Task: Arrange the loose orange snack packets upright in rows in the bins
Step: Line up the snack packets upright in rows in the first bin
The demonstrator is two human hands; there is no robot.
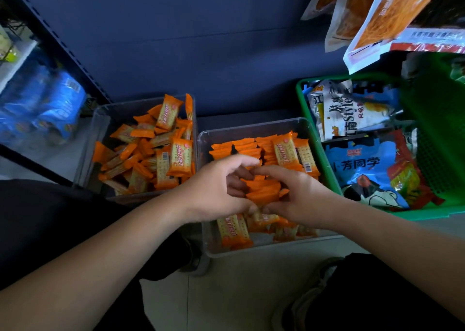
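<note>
Bunch of orange packets [263,192] stands on edge mid-way in the near clear bin [208,242], clasped from both sides. Left hand [216,189] curls round its left end, forefinger reaching over the top, thumb at the near side. Right hand [302,199] curls round the right end, fingers bent onto the packets, thumb meeting the left thumb at the front. Both hands hold the same bunch; fingertips nearly touch above it.

Behind the bunch, at the back of that bin, upright rows [241,147] of the same packets stand edge-up. Two face-up packets [289,152] lean at the bin's back right. Toward the bin's front, flat packets [234,230] lie loose under the wrists.

Left of the near clear bin, touching or just beside it, second clear bin [100,119] holds a jumbled pile [156,154] of orange packets, no order, some tilted up at the back.

Right of the near clear bin, green basket [432,134] sits just beside it with a blue bag [364,174] and a white bag [347,109] inside. Above the basket, hanging orange bags [377,16]. Far left of the bins, blue packs [50,104] on a shelf, blurred. In front of the near bin, pale floor [239,293] and a grey shoe [314,293].
</note>
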